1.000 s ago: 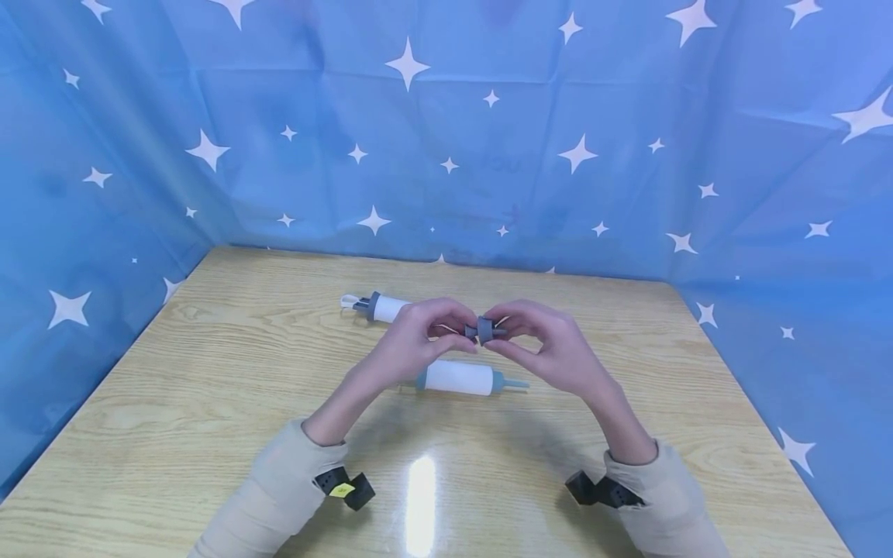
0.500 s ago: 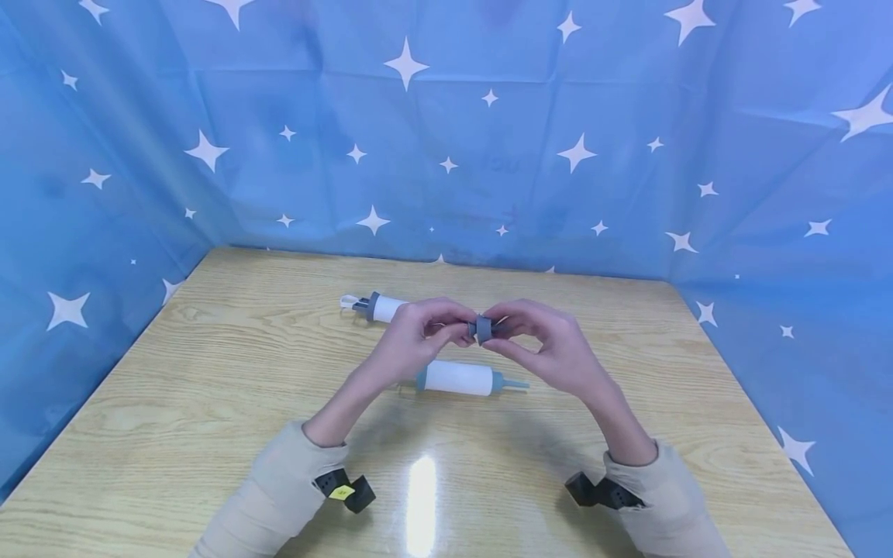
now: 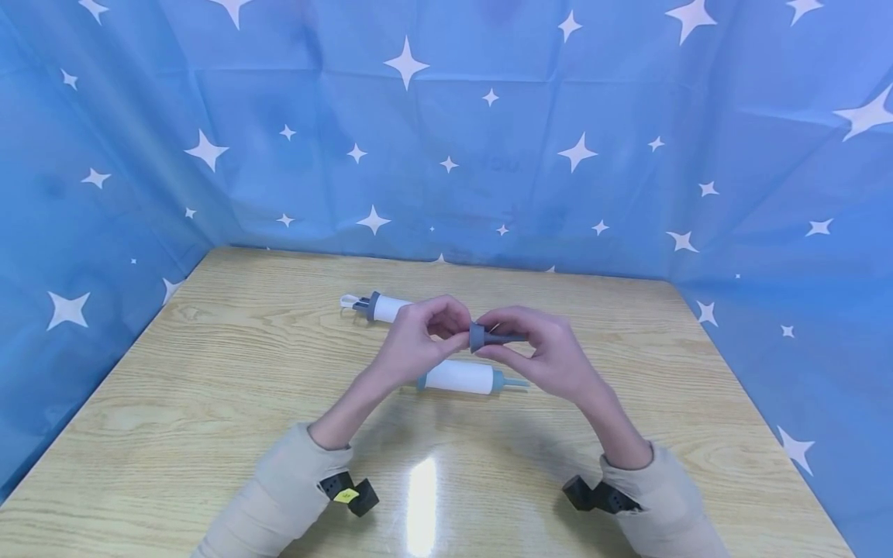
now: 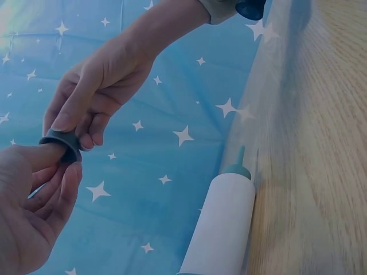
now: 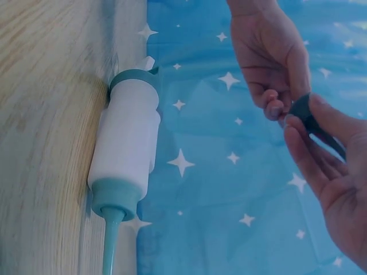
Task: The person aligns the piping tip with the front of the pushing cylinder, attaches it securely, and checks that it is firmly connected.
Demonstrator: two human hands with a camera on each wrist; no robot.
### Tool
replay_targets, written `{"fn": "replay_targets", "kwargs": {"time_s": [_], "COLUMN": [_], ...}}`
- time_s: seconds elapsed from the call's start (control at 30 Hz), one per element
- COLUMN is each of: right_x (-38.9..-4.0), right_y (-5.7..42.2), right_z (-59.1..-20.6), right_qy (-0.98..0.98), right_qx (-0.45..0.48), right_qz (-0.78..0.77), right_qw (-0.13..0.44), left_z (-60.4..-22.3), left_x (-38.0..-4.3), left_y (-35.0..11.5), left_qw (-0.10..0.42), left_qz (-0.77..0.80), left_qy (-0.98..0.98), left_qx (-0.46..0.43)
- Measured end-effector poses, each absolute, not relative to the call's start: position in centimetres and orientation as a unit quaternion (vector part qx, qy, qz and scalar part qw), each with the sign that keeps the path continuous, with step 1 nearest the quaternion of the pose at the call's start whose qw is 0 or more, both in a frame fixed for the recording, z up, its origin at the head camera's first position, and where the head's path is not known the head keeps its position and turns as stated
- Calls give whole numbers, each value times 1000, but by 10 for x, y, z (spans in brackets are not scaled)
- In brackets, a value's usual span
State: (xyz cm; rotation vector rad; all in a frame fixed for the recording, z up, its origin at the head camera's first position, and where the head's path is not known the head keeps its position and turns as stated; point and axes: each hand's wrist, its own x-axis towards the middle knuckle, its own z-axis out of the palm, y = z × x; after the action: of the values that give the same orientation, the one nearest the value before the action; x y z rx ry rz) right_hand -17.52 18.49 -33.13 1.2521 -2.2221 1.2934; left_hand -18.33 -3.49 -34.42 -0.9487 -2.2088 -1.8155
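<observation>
Above the table, both hands meet at a dark grey nozzle cap (image 3: 477,338) with a long thin spout pointing right. My right hand (image 3: 551,353) pinches it between thumb and fingers, around the wide collar. My left hand (image 3: 425,341) is at the wide end; in the left wrist view its thumb reaches into the opening of the cap (image 4: 70,146) while fingertips touch the rim. In the right wrist view the cap (image 5: 304,112) lies between the two hands. Below them rests a white cylinder with teal ends (image 3: 459,377), its thin teal nozzle pointing right.
Behind the left hand lies a second white cylinder (image 3: 388,308) with a dark grey collar and a white loop-like end. Both cylinders lie on the wood-grain table (image 3: 209,387). A blue curtain with white stars (image 3: 502,155) hangs around the table's back and sides.
The cap has shifted slightly left and down, and its spout shows more fully. A small dark piece seen between the left fingers and the cap is out of sight. The cylinders have stayed put.
</observation>
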Motion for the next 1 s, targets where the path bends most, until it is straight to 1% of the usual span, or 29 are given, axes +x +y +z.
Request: {"fn": "replay_targets", "kwargs": {"time_s": [0.3, 0.63, 0.8, 1.0], "right_x": [-173, -177, -179, -181], "right_y": [184, 186, 190, 192], "right_z": [-332, -336, -337, -338], "right_qy": [-777, -778, -779, -791], "right_qx": [424, 424, 420, 398], "right_qz": [442, 434, 435, 434], "right_qw": [143, 160, 167, 167], "left_z": [-346, -344, -348, -361], "left_x": [-184, -186, -196, -217], "left_y": [-33, -37, -48, -67], "left_qw": [86, 65, 66, 77], "left_qz": [-586, -567, -560, -513], "left_qy": [-742, -760, -764, -810], "left_qx": [-313, -311, -315, -274]}}
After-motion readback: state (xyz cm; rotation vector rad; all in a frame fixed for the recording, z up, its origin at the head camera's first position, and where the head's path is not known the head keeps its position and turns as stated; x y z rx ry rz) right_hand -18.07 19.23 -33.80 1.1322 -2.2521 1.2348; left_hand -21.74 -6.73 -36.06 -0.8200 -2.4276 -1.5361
